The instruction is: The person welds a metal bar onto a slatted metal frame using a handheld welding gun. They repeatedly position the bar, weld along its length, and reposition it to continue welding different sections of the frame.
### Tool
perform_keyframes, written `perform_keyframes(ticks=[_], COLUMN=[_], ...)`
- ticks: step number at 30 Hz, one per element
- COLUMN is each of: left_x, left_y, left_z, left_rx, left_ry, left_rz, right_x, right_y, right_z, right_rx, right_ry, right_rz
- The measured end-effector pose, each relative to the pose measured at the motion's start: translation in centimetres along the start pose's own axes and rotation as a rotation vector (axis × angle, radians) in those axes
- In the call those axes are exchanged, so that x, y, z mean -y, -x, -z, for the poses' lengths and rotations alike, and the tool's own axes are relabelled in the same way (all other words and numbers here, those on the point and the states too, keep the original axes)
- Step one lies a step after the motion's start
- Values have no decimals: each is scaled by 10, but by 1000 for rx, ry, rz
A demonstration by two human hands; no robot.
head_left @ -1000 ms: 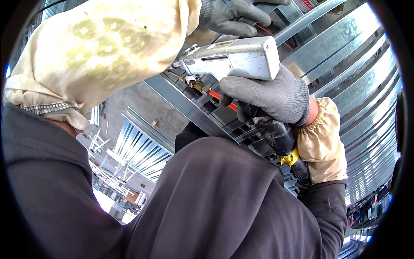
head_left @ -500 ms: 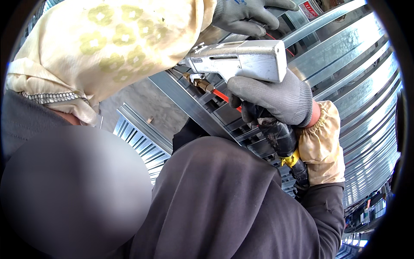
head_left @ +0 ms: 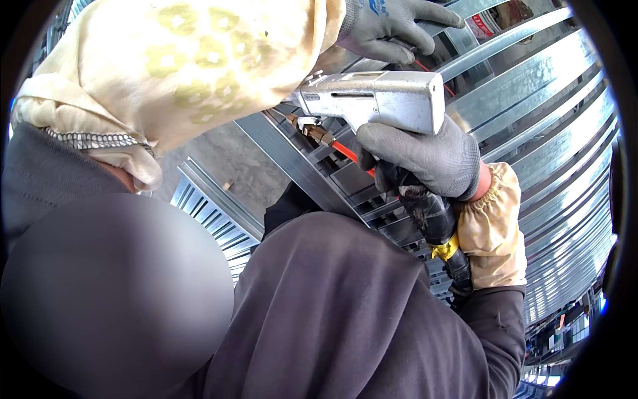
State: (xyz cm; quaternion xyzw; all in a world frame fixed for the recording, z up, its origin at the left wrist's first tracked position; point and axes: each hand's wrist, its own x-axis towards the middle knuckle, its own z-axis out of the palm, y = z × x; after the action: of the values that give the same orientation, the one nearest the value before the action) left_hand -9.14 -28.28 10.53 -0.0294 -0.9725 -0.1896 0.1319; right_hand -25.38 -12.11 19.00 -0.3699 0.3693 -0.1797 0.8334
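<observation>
My right hand (head_left: 425,159), in a grey knit glove, is wrapped round the black grip of a silver pistol-grip power tool (head_left: 379,96). The tool's nose points left and passes behind my left sleeve, so its tip is hidden. A red hose (head_left: 352,158) with a brass fitting (head_left: 309,130) runs just below the tool's body. Black tape and a yellow tie cover the thick cable (head_left: 432,223) under the grip. At the top, my gloved left hand (head_left: 392,30) has its fingers spread over metal profiles, with nothing seen in it. A cream oversleeve (head_left: 179,60) covers that forearm.
Long galvanised metal profiles (head_left: 531,93) lie in rows on the right. A metal beam (head_left: 299,166) crosses slantwise below the tool. More slotted profiles (head_left: 212,199) rest lower left, beside grey floor (head_left: 229,163). A red-and-white container (head_left: 484,23) stands at the upper right.
My left hand and sleeve have shifted slightly right and down in the picture. The tool sits slightly lower, with my right hand's grip on it unchanged.
</observation>
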Motion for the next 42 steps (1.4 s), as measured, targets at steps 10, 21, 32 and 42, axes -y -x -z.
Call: perform_keyframes(ticks=[10,21,32,42], left_x=[0,6,10,17], left_y=[2,3,6,8], left_z=[5,0,-1,-8], left_rx=[-2,46,50,48], left_ry=[-55,-10,-8,5], left_rz=[1,22,7,6], right_x=[5,7,12,6], right_y=[-1,-1,0,-2], right_z=[-1,2,-1,5], right_rx=[-42,-35,-54,-20], right_ry=[-43,-56,-82,-83], right_rz=[-101,-157,-140,-160])
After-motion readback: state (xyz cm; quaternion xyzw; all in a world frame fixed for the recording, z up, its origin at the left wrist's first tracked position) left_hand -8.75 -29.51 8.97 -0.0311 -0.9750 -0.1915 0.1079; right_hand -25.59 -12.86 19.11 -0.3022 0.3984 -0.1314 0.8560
